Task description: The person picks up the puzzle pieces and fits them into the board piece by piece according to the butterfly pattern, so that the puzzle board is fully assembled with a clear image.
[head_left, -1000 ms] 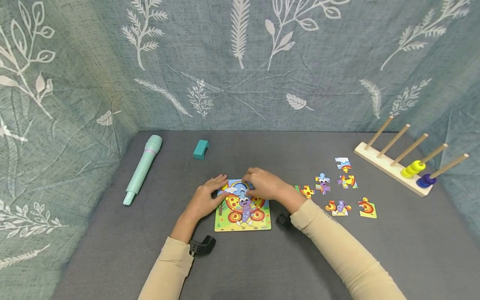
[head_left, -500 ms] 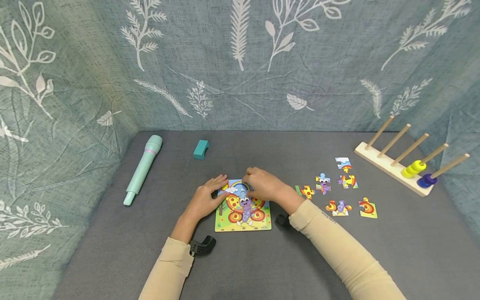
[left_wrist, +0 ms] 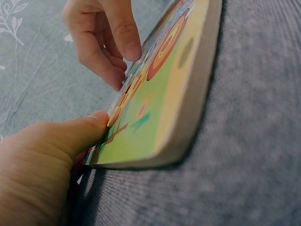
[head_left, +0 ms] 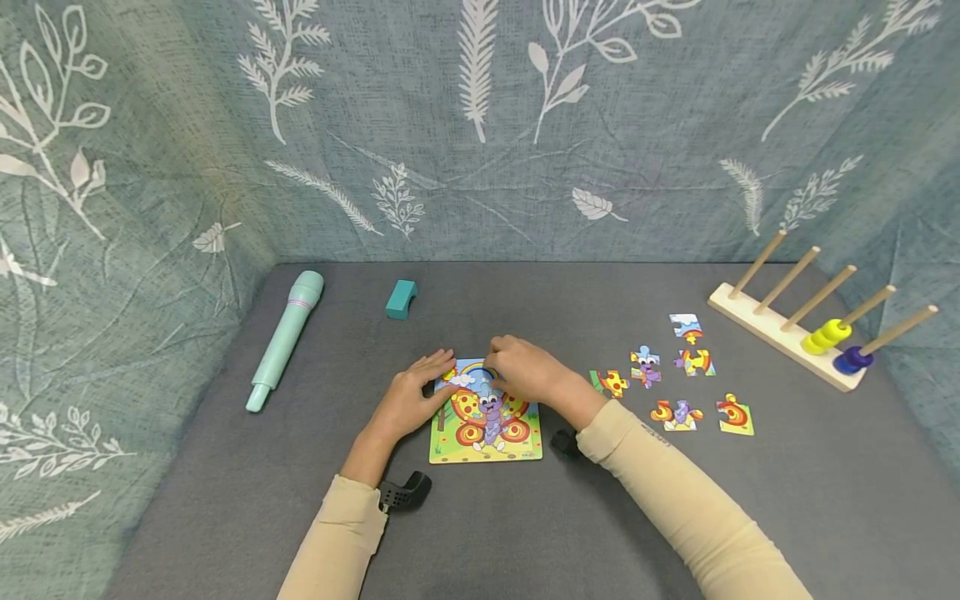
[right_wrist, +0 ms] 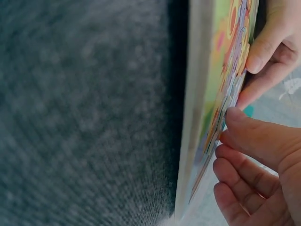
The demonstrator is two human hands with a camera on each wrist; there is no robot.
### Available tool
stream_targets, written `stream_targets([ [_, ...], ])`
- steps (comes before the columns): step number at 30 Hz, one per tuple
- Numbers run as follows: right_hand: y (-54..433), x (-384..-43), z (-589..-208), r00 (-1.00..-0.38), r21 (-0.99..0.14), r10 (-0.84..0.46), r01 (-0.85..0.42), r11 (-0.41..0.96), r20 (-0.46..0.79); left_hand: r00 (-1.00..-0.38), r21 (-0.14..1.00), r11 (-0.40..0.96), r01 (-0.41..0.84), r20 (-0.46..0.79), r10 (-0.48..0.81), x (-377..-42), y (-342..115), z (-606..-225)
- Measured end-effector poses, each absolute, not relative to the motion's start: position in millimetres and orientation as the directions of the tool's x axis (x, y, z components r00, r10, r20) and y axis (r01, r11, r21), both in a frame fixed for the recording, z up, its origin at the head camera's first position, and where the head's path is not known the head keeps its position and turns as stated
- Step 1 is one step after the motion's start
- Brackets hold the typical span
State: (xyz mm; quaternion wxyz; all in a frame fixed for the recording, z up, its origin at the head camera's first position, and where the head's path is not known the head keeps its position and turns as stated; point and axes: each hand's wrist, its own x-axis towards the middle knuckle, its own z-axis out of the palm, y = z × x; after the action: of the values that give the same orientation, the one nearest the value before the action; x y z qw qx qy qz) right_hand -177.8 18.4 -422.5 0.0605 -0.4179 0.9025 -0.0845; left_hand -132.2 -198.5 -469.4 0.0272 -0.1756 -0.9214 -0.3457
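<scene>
A square jigsaw puzzle board (head_left: pixel 465 446) with a purple butterfly picture lies flat on the grey table. My left hand (head_left: pixel 411 396) grips its upper left side, the thumb (left_wrist: pixel 89 127) resting on the picture and the fingers along the outer edge. At the upper right of the board, my right hand (head_left: pixel 525 368) has its thumb (right_wrist: pixel 249 125) and forefinger close together at the surface, pinching a puzzle piece that they mostly hide. Its other fingers are curled. Loose puzzle pieces lie to the right, among them a purple-faced one (head_left: pixel 646 367) and a yellow-spotted one (head_left: pixel 611 382) near my right forearm.
More loose pieces, such as a sky piece (head_left: pixel 686 327) and a red-spiral corner (head_left: pixel 736 416), lie farther right. A peg stand (head_left: pixel 787 337) with yellow and blue rings is at the right. A teal block (head_left: pixel 401 299) and a mint toy microphone (head_left: pixel 287 337) lie at the left.
Both hands stay at the board in nearly the same place. The right hand's fingers shift only slightly; the loose pieces have not moved.
</scene>
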Motion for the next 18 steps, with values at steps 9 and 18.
stream_targets([
  [9,18.6,-177.9,-423.0,-0.649,-0.242,-0.76,-0.733,0.635,-0.028,-0.933,0.649,0.675,0.35,0.18,0.312,-133.9,-198.3,-468.9],
  [18,19.3,-180.2,-424.3,-0.663,-0.301,-0.747,-0.704,0.644,-0.049,-0.913,0.622,0.679,0.39,0.167,0.371,-135.7,-190.5,-459.9],
])
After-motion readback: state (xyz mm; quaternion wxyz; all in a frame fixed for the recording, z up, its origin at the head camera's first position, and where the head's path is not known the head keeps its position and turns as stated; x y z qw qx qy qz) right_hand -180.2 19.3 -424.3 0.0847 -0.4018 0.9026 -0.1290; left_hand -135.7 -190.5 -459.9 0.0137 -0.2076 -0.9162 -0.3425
